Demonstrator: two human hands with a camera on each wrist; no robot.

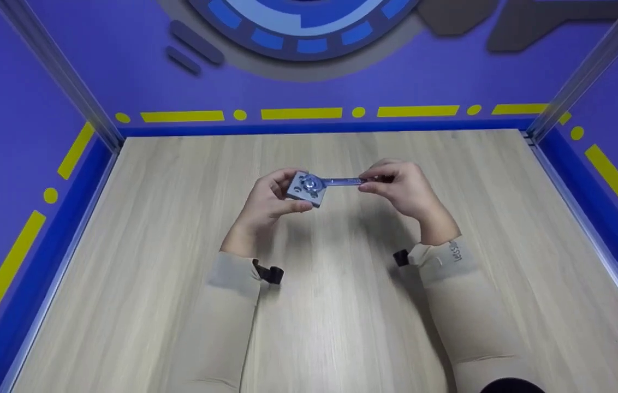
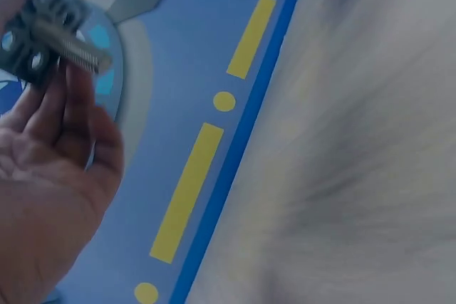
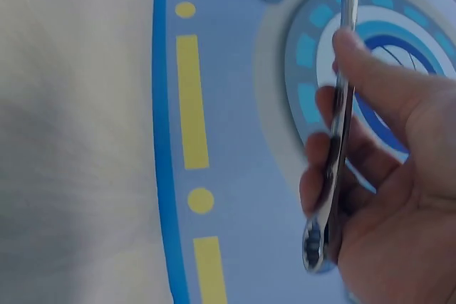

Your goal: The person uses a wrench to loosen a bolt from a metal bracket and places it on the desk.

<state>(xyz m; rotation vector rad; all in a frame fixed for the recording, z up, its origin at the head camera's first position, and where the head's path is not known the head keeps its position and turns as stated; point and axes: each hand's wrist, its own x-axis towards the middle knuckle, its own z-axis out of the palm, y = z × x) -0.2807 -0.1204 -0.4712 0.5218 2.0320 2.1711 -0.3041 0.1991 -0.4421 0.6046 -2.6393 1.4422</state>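
Wrench (image 1: 343,182) at bolted metal plate (image 1: 304,196)

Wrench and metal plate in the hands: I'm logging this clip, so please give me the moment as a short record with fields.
left hand: grips the metal plate
right hand: holds the wrench between thumb and fingers
plate: squarish, with holes, held above the table
wrench: one end over the plate's face, at the bolt
bolt: threaded shank sticks out of the plate's other side
fit on bolt: cannot tell how fully seated
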